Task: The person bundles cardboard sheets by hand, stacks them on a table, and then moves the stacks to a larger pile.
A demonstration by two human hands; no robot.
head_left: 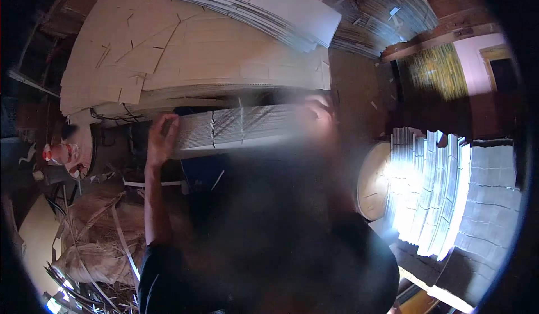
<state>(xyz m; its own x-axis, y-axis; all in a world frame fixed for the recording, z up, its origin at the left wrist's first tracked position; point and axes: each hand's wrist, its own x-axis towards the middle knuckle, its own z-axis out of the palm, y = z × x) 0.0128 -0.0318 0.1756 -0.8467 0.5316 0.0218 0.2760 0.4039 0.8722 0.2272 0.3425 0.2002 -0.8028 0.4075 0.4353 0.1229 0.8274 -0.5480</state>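
Note:
A stack of cardboard sheets [227,127] lies across in front of my body, its layered edges towards me and dark slots crossing them. At its left end my left hand [163,140] is closed, fingers curled at the edge. My right hand [319,116] closes on the opposite end, somewhat blurred by haze in the view. Just beyond the stack is a table of large brown cardboard sheets [224,56]. The undersides of the held sheets are hidden.
White-faced cardboard sheets [264,5] lie on the far side of the table. More cardboard piles [376,16] stand at the far right. Brightly lit stacked cardboard [429,193] is at my right, beside a round-topped stool [375,180]. A brown sack [101,230] sits at lower left.

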